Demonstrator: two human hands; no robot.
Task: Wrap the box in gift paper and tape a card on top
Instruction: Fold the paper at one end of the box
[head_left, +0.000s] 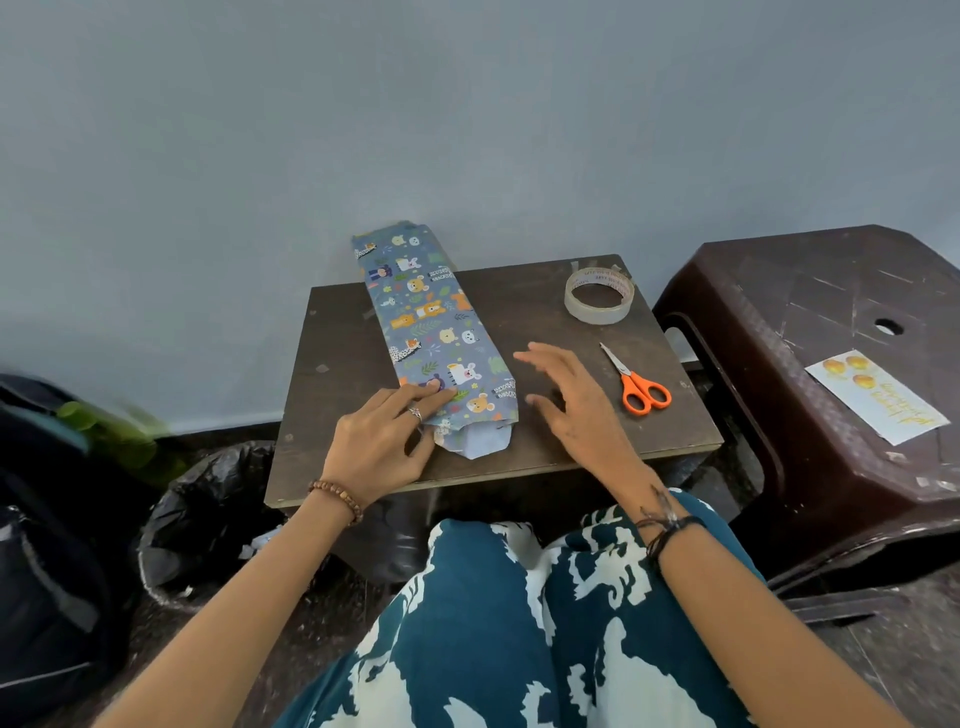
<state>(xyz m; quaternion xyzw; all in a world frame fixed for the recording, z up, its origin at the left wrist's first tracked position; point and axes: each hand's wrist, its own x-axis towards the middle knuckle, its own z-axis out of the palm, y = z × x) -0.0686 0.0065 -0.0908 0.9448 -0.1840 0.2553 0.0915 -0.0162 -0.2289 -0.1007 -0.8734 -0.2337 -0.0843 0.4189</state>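
Note:
A long narrow box wrapped in blue animal-print gift paper lies lengthwise on a small dark table, its far end past the table's back edge. Its near end shows a folded paper flap. My left hand rests on that near end, fingers pressing the paper down. My right hand hovers open just right of the box, fingers spread, holding nothing. A clear tape roll sits at the table's back right. Orange-handled scissors lie to the right of my right hand. A white card with yellow print lies on a brown stool.
The brown plastic stool stands right of the table. A black bin bag sits on the floor at left, beside a dark bag. A grey wall runs behind the table. My patterned lap is below the table edge.

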